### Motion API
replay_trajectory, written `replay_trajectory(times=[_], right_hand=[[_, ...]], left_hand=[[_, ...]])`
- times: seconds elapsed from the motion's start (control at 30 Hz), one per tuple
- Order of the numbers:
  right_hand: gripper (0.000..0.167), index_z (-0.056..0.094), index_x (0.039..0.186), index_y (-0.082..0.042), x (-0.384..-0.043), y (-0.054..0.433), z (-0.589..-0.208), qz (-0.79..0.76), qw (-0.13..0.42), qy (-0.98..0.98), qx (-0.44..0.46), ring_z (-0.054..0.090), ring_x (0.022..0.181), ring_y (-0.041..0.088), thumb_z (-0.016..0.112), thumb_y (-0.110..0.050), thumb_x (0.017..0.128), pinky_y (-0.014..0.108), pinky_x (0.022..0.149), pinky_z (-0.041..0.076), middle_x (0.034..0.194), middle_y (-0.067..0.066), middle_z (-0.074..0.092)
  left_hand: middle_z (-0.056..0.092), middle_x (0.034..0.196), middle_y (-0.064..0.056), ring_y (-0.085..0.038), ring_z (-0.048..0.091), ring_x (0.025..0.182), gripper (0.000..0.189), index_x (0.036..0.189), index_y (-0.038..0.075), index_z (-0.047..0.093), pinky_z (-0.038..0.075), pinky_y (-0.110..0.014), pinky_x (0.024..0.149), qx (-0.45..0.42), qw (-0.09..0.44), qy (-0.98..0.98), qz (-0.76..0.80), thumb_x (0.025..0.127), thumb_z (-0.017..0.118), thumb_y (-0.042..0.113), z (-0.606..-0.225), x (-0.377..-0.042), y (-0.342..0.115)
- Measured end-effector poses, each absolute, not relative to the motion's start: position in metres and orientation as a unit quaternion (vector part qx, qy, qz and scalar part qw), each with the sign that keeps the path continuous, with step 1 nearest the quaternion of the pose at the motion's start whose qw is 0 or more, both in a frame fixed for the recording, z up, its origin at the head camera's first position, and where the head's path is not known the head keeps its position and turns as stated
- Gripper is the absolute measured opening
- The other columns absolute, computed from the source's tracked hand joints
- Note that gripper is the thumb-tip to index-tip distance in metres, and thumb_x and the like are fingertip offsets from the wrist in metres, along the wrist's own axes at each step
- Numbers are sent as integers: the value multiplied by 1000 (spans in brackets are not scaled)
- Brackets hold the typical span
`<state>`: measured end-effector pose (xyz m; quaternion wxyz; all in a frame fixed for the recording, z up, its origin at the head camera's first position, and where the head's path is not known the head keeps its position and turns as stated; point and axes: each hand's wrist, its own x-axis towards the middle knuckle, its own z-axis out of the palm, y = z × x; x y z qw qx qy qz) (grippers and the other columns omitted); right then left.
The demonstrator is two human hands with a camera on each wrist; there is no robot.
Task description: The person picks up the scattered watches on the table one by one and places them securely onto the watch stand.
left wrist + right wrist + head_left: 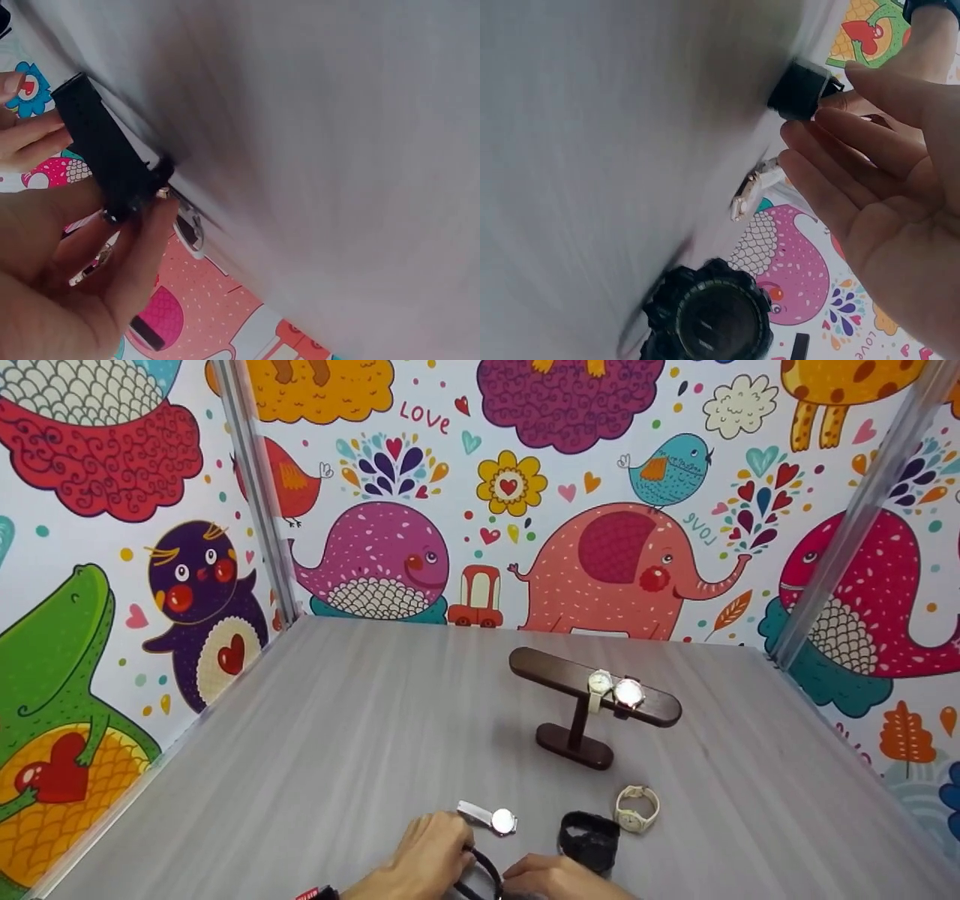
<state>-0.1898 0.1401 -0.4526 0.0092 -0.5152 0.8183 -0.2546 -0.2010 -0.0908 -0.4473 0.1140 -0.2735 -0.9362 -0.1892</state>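
Two hands, mine, work near the pale watch (501,820); my left hand (431,851) pinches the black watch strap (109,150) between them; my right hand (553,877) offers loose, straightish fingers, contact unclear; best steady one end, then guide the other.

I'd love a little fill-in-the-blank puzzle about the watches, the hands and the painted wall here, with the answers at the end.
1. The brown stand carries ____ watches.
2. The left hand holds a watch with a ____ strap.
3. In the head view, the cream watch lies to the ____ of the chunky black watch.
4. On the wall, a blue bird perches on an ____.

Missing words: two; black; right; elephant.
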Motion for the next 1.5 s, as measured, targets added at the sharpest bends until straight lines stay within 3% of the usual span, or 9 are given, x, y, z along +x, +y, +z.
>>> replay_trajectory(times=[0.13, 0.27, 0.4, 0.63, 0.9, 1.13, 1.23, 1.33, 1.5], right_hand=[[29, 71, 116, 2, -191, 145, -445, -217, -30, 819, -530, 71, 104, 19, 62, -20, 99, 23, 83, 59, 113, 13, 72], [27, 69, 117, 3, -192, 150, -437, -217, -75, 829, -511, 71, 102, 21, 69, -9, 93, 25, 81, 59, 113, 12, 71], [34, 68, 121, 2, -191, 155, -427, -241, -99, 847, -463, 70, 104, 23, 74, -10, 89, 28, 82, 60, 117, 12, 71], [54, 59, 134, -4, -189, 166, -409, -278, -74, 884, -368, 67, 115, 26, 73, -34, 91, 36, 90, 59, 130, 11, 66], [54, 58, 137, -11, -188, 169, -397, -329, -111, 863, -367, 68, 107, 21, 75, -30, 89, 30, 83, 60, 126, 7, 68], [58, 58, 139, -15, -186, 171, -392, -408, -55, 845, -341, 63, 120, 12, 74, -38, 88, 35, 94, 58, 133, 7, 65], [60, 56, 141, -18, -185, 172, -389, -427, -41, 836, -342, 60, 123, 8, 75, -37, 87, 38, 95, 57, 135, 6, 64], [61, 55, 142, -19, -184, 173, -385, -435, -37, 827, -353, 61, 123, 9, 76, -34, 86, 33, 96, 57, 136, 6, 63], [59, 57, 140, -14, -182, 173, -382, -448, -38, 800, -398, 65, 114, 7, 77, -23, 86, 21, 93, 56, 134, 11, 64]], left_hand=[[65, 64, 8, -9, 60, 58, 14, 65, 20, 74, 42, -25, 47, -284, 172, -931, -154, 70, 84, 10, -449, -201, -89], [66, 69, 7, -11, 63, 63, 10, 72, 19, 78, 46, -25, 49, -283, 197, -925, -157, 71, 85, 10, -445, -199, -85], [66, 72, 6, -13, 62, 66, 7, 77, 19, 79, 49, -26, 51, -287, 239, -914, -158, 75, 84, 14, -436, -197, -78], [68, 80, 6, -9, 59, 71, 7, 80, 17, 77, 52, -19, 58, -333, 357, -855, -174, 77, 82, 12, -420, -198, -61], [68, 90, 3, -10, 57, 80, 20, 87, 16, 79, 52, -12, 58, -381, 448, -780, -214, 72, 86, 6, -411, -197, -52], [62, 104, -8, -18, 56, 92, 33, 95, 12, 77, 56, -17, 72, -458, 510, -696, -214, 71, 73, -10, -410, -196, -51], [62, 104, -10, -20, 55, 94, 27, 96, 10, 77, 57, -19, 76, -482, 534, -662, -209, 84, 63, -10, -409, -195, -50], [61, 102, -12, -20, 56, 92, 25, 94, 9, 78, 57, -20, 76, -502, 555, -630, -206, 99, 55, 1, -406, -194, -49], [58, 97, -15, -21, 57, 89, 24, 91, 4, 77, 57, -20, 78, -545, 579, -574, -194, 100, 55, 1, -400, -193, -49]])
